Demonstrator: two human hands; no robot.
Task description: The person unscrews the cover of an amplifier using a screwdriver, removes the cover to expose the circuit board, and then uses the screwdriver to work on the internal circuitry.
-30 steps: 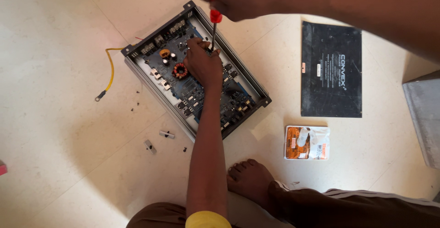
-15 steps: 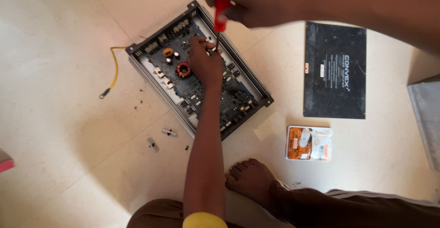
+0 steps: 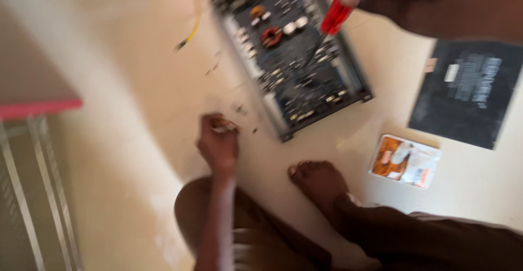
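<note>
Your right hand (image 3: 436,4) gripped the red screwdriver (image 3: 340,12) over the open amplifier (image 3: 294,53). Your left hand (image 3: 218,140) pinched closed on the floor (image 3: 136,113); contents unclear, so gather screws carefully.

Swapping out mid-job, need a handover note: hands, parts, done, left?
Left hand: closed over the cream floor beside small loose bits; contents blurred.
Right hand: grips red-handled screwdriver, tip over the board.
Open grey metal case with dark circuit board lies on the floor, lid off; flat black panel lies to its right, orange-white packet below that.
Done: case opened.
Left: cannot tell.
</note>
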